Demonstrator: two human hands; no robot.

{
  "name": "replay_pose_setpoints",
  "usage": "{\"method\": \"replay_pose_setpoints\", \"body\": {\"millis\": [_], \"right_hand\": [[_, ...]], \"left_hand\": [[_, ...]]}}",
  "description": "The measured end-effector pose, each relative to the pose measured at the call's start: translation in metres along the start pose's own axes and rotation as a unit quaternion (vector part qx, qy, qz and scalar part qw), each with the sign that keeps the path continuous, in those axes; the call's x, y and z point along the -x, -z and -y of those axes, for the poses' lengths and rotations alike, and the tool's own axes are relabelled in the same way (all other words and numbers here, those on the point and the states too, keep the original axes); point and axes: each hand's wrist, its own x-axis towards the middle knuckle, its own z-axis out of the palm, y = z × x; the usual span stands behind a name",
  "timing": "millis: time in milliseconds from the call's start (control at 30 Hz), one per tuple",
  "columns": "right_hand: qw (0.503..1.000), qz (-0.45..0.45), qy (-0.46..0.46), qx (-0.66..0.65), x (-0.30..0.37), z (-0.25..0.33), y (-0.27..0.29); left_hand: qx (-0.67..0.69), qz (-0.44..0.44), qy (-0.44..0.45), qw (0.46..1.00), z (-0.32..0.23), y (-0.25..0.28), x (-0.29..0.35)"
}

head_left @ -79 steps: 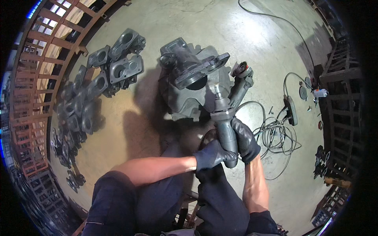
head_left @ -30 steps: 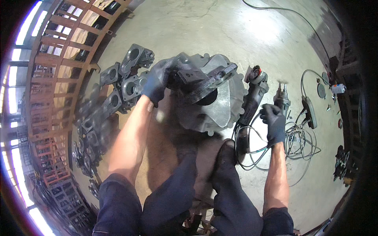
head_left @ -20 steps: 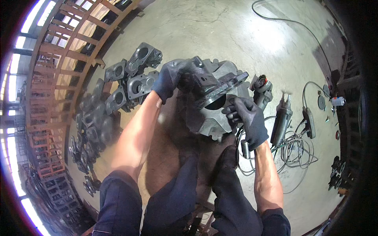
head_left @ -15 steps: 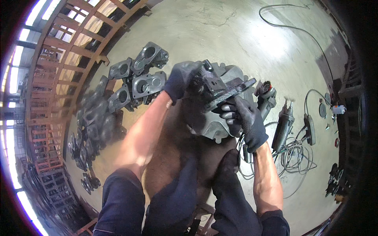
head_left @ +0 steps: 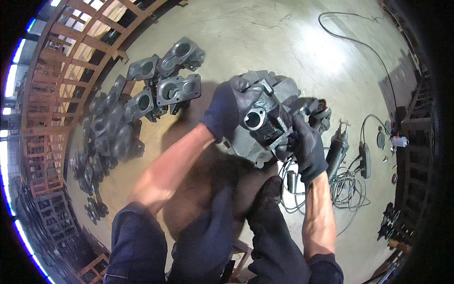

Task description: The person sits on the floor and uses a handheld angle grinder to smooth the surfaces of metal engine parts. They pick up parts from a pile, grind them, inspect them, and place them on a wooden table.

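Note:
Both of my hands wear dark gloves and grip one dark cast metal housing (head_left: 272,111). My left hand (head_left: 231,102) wraps round its left side, and my right hand (head_left: 305,142) holds its lower right edge. A bright machined flange with a round hole faces up toward me, beside a larger dark opening. Some fingertips are hidden behind the casting. Below the held housing lies a wider grey metal casting (head_left: 248,146), which shows at its lower left and above it.
Similar castings (head_left: 177,90) stand in rows on the floor at left, by a rusty slatted rack (head_left: 49,104). To the right lie an angle grinder (head_left: 321,116), a second power tool (head_left: 336,151), coiled cables (head_left: 347,189), a power strip (head_left: 365,161) and a spray can (head_left: 400,141).
The housing has been turned in my hands, so its round flanged hole now shows. My left hand has shifted slightly right and down with it; my right hand keeps its grip.

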Motion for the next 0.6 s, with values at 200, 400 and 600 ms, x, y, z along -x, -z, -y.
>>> {"method": "replay_pose_setpoints", "body": {"millis": [200, 400, 600], "right_hand": [[0.957, -0.015, 0.178, 0.231, -0.036, 0.03, 0.017], [0.922, 0.039, 0.093, 0.375, -0.07, 0.087, -0.004], [0.85, 0.099, 0.201, 0.477, -0.084, 0.094, -0.017]], "left_hand": [[0.257, -0.03, 0.136, 0.956, -0.04, -0.009, 0.064], [0.473, 0.004, 0.216, 0.854, -0.037, -0.07, 0.123], [0.335, 0.12, 0.182, 0.917, -0.038, -0.077, 0.144]]}}
